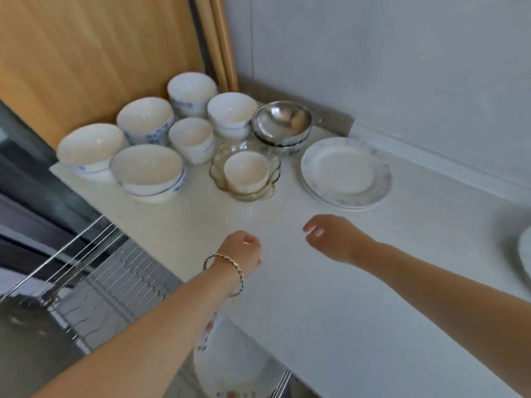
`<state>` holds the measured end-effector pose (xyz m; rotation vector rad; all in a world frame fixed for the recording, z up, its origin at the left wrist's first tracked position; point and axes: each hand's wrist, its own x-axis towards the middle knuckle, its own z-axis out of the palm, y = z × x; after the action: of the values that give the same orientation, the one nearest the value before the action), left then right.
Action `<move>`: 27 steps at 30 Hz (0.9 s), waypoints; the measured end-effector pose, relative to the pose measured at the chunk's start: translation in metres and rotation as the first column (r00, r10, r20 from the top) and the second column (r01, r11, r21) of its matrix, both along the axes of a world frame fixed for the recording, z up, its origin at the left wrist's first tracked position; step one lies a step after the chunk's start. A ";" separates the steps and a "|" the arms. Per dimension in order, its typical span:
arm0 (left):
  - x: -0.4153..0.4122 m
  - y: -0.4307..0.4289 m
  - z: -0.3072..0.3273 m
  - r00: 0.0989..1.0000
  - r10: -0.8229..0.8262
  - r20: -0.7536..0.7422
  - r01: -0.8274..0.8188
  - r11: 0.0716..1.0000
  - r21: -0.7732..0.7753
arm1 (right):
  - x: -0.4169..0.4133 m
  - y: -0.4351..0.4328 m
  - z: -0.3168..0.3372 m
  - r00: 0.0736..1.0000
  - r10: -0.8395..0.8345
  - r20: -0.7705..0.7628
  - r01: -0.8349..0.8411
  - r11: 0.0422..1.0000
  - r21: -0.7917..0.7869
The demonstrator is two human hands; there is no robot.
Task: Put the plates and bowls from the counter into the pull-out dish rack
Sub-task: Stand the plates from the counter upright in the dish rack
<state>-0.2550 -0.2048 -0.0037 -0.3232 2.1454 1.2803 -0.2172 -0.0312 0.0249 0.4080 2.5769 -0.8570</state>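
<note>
Several white bowls with blue patterns point(147, 170) stand grouped at the back left of the white counter point(316, 282). A small white bowl sits inside a glass bowl point(218, 163), and a steel bowl point(283, 119) tops a stack behind it. To the right lies a stack of white plates point(344, 170). My left hand point(241, 251), with a bracelet on its wrist, hovers over the counter with loosely curled fingers and holds nothing. My right hand point(330, 237) hovers beside it, also empty, below the plates. The pull-out wire dish rack point(94, 282) is open at lower left.
A wooden panel point(94, 53) rises behind the bowls and a white wall point(402, 67) runs along the right. Another plate edge point(524, 257) shows at the far right. Beneath my left arm a plate with a red pattern point(230, 349) stands in the rack.
</note>
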 end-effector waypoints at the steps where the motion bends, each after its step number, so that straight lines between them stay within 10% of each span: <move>1: -0.005 0.019 0.002 0.999 0.024 0.041 -0.025 0.999 0.025 | -0.008 0.023 0.000 0.999 -0.043 -0.024 0.044 0.999 0.020; 17: -0.117 0.191 -0.055 0.956 0.227 0.184 -0.251 0.960 0.125 | -0.123 0.218 -0.076 0.839 -0.523 -0.149 0.532 0.846 0.027; 27: -0.114 0.188 -0.064 0.941 0.293 0.170 -0.308 0.949 0.066 | -0.120 0.222 -0.079 0.710 -0.704 0.009 0.640 0.639 -0.427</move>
<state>-0.3693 -0.0167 -0.0676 -0.7133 1.9471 1.4632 -0.3372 0.1912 -0.0543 1.2713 2.2601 -1.7011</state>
